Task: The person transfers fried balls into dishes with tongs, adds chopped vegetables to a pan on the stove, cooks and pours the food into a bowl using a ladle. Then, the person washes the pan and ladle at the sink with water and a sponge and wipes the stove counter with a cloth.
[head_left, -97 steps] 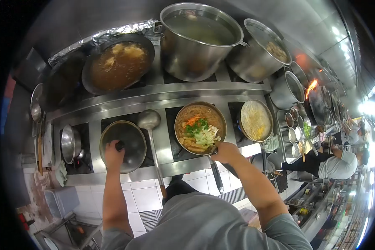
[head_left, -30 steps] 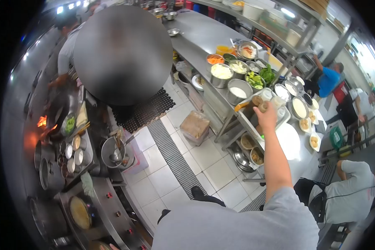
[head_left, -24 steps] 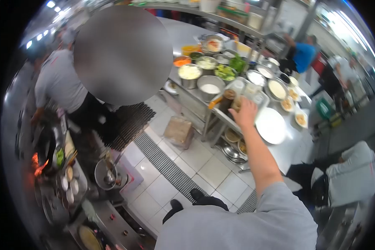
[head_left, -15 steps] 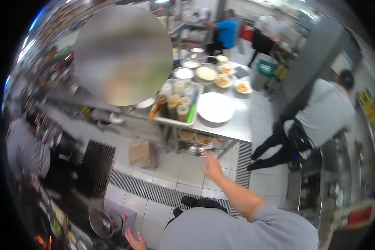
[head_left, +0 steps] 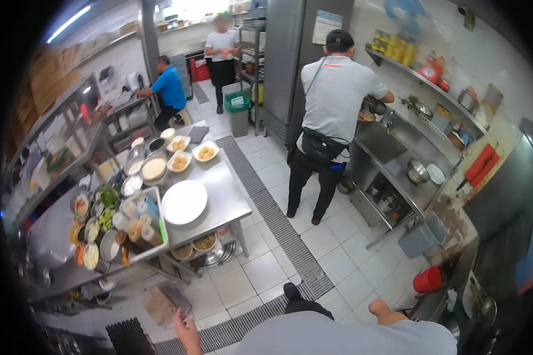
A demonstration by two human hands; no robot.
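Observation:
My left hand [head_left: 186, 331] hangs low at the bottom of the view, its fingers partly stretched and nothing visible in them. It is nearest to a brown cardboard box [head_left: 160, 305] on the floor, which it overlaps in view; I see no grip on it. At the lower right, only a short bare part of my right arm [head_left: 387, 313] shows beside my grey shirt; the fingers cannot be made out. Ahead stands a steel table [head_left: 228, 198] with a large white plate [head_left: 185, 202], a white tray of squeeze bottles [head_left: 164, 234] and small dishes of food [head_left: 206, 152].
A co-worker in a grey shirt [head_left: 337, 89] stands at the steel sink [head_left: 385, 142] on the right. Two more people are at the back, one in blue [head_left: 170, 89]. A floor drain grate [head_left: 272, 207] runs between table and sink. A red bucket [head_left: 427, 280] sits at the right.
My view has swung to the right, bringing the sink side into the middle. My right arm, stretched out toward the table before, is now drawn back beside my body.

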